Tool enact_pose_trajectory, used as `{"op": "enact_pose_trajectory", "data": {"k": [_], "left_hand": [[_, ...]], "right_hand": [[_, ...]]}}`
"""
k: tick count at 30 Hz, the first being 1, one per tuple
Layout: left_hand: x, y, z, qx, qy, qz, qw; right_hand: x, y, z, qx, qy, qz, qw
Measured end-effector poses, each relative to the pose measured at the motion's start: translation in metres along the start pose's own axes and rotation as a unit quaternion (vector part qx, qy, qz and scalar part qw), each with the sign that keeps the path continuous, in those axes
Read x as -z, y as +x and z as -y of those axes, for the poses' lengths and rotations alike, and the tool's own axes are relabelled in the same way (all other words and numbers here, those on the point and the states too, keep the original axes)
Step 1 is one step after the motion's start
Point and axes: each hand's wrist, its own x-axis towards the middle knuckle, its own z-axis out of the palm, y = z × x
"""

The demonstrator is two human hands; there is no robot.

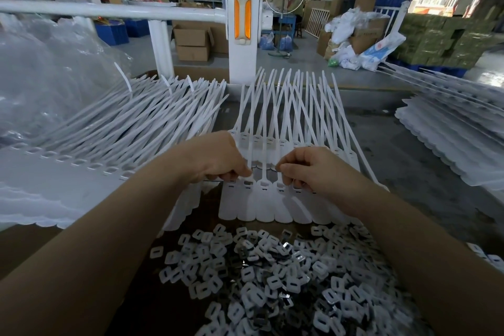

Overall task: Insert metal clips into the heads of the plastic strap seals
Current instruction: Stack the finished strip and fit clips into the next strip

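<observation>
Nearest the camera, a heap of clips [272, 275] lay loose on the dark surface [141, 294]. Just beyond it, at twelve o'clock, a joined row of seals [261, 205] lay flat with heads away from the camera. The left hand [215, 158], fingers curled, pinched the row at its head end. The right hand [313, 169], fingers also curled, pinched at the heads at three o'clock from the left; whether it held a clip could not be told. More seals [286, 106] fanned beyond, below a white post [242, 25].
</observation>
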Motion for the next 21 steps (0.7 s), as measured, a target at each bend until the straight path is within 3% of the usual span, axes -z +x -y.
{"op": "enact_pose_trajectory", "data": {"k": [15,21], "left_hand": [[-0.0077,-0.0025,-0.0034,-0.019,0.133,-0.004,0.991],[-0.0035,-0.0001,0.0004,-0.042,0.101,0.012,0.994]], "right_hand": [[-0.0019,0.0022,0.0023,-0.002,-0.020,0.007,1.000],[-0.0017,0.0028,0.0023,-0.004,-0.014,0.009,1.000]]}}
